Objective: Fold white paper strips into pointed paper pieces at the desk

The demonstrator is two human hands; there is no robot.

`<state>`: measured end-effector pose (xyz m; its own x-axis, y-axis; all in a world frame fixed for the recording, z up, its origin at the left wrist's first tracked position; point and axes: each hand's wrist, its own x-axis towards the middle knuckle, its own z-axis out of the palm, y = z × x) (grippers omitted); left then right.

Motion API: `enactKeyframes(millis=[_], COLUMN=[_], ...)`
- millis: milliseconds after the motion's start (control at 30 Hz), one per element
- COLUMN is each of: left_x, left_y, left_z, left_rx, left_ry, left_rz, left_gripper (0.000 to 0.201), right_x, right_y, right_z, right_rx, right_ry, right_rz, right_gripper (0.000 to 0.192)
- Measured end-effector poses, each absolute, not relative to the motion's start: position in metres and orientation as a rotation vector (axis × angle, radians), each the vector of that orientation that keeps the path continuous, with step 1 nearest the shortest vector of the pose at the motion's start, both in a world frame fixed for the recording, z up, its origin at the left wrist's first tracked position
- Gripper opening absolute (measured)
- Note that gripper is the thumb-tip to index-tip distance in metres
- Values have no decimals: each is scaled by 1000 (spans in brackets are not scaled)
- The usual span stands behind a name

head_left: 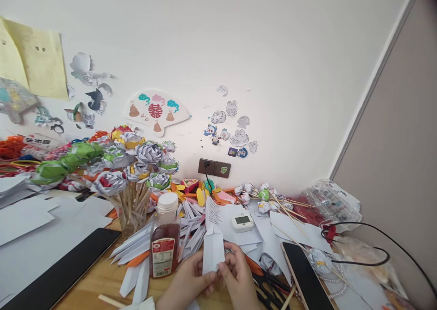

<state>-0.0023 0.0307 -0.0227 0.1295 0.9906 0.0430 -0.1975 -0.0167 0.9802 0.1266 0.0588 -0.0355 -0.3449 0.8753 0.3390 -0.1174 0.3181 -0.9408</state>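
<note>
Two bare hands meet at the bottom centre of the view, holding a folded piece of white paper (213,251) upright between them, just above the wooden desk (99,278). The left hand (186,285) pinches the paper's lower left edge between thumb and fingers; the right hand (239,278) pinches its lower right edge in the same way. Just left of the hands stands a small bottle (165,237) with a white cap and dark red contents. A glass jar of paper flowers on sticks (133,173) stands behind the bottle. A black phone (305,278) lies to the right of the hands, and black scissors (269,289) lie between phone and right hand. A small white timer (242,220) rests on loose paper behind.
</note>
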Motion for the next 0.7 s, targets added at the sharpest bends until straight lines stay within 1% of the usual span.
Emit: enactKeyframes(millis=[167, 333, 500, 700], left_x=[-2, 1, 1, 2], left_y=[30, 26, 23, 20], left_z=[-25, -22, -16, -10], left_rx=[1142, 1148, 1165, 1189], left_ry=[985, 1019, 1062, 1093], left_rz=[1227, 1216, 1201, 1195], left_gripper=[46, 41, 37, 27], right_x=[127, 127, 127, 127], right_y=[59, 59, 59, 58], right_z=[-37, -38, -37, -36], right_rx=[-775, -813, -837, -860], right_ry=[-1609, -1639, -1653, -1659], right_rz=[1101, 1046, 1041, 1069], right_gripper=[32, 32, 34, 36])
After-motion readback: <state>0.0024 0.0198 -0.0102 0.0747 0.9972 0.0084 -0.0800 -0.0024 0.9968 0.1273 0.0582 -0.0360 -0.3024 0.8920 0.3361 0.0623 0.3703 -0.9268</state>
